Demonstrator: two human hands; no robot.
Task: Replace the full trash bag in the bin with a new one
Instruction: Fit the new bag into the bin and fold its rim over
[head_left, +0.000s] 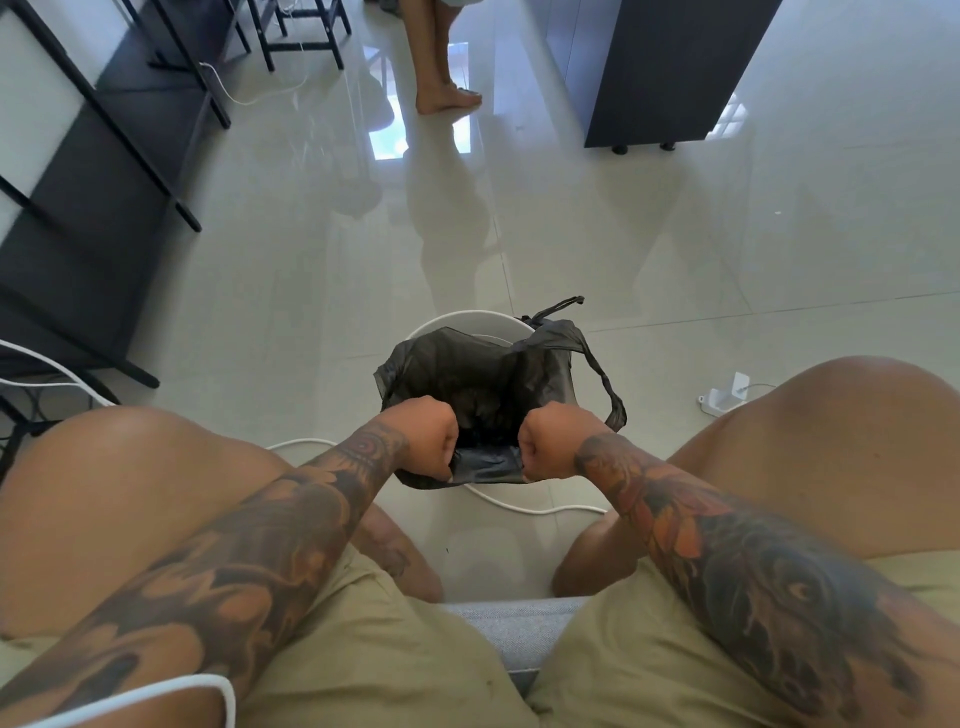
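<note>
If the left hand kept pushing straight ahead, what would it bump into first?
Probably the thin black plastic trash bag that the left hand grips; beyond it, likely the round white bin's rim, though depth is unclear.

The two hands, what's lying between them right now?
In the head view, only the near rim of the black trash bag spans between the left hand and right hand, both gripping it.

A glossy pale tiled floor (675, 249) carries everything. A white bin (470, 318) stands on it between the seated person's knees, with a white cable (511, 503) curving on the tiles near its base. To the right lies a white power adapter (724, 397). A dark cabinet (670, 73) stands farther back, black furniture legs (156, 171) at left, and another person's bare feet (447, 98) beyond.
</note>
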